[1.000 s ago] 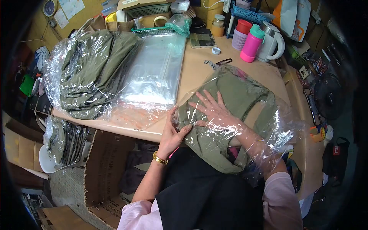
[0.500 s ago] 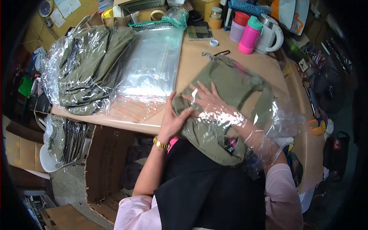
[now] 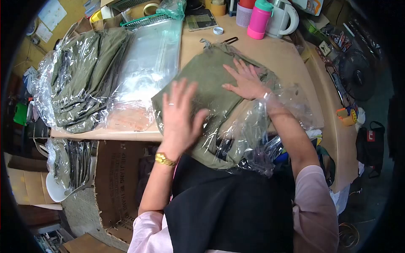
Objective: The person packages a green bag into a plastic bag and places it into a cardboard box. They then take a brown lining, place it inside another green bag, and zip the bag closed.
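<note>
An olive garment in clear plastic lies on the table in front of me, its lower end hanging at the front edge. My left hand, slightly blurred, is over its left side with fingers spread; whether it touches is unclear. My right hand rests flat on the garment's upper right part, fingers apart. Loose, crumpled plastic gathers below my right forearm. To the left are a stack of flat clear bags and a pile of plastic-wrapped olive garments.
Along the back stand a pink bottle, a kettle and a green basket. A tape roll lies near them. Below the table's left front are an open carton and a white chair holding wrapped garments.
My right hand has moved up and right across the garment. My left hand has left the garment's left edge and opened over it. The garment lies flatter, and the whole view has shifted.
</note>
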